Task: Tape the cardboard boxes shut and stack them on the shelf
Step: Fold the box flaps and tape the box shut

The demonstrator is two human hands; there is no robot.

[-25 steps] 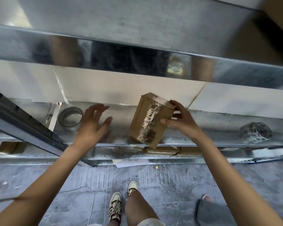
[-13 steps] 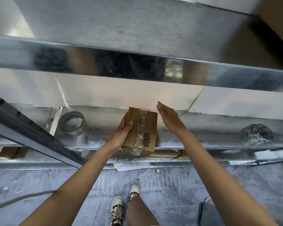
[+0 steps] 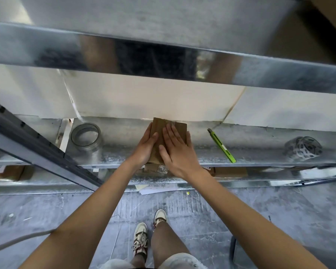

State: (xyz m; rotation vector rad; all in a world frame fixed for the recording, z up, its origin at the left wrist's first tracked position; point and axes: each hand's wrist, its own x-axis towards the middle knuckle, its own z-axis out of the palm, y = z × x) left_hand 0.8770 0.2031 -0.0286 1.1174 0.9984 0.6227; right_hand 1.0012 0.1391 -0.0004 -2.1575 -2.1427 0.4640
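Observation:
A small brown cardboard box with clear tape on it lies flat on the metal shelf, pushed up to the white back panel. My left hand clasps its left side, fingers laid over the top. My right hand lies palm-down on the box top with fingers spread, covering most of it. A roll of clear tape stands on the shelf to the left of the box.
A green utility knife lies on the shelf right of the box; a patterned tape roll sits farther right. More cardboard boxes rest on the lower shelf. A diagonal metal brace crosses at left. Another shelf overhangs above.
The box went from tilted in my right hand to flat on the shelf and slid back to the panel. My right hand came down onto its top; my left hand moved onto its side.

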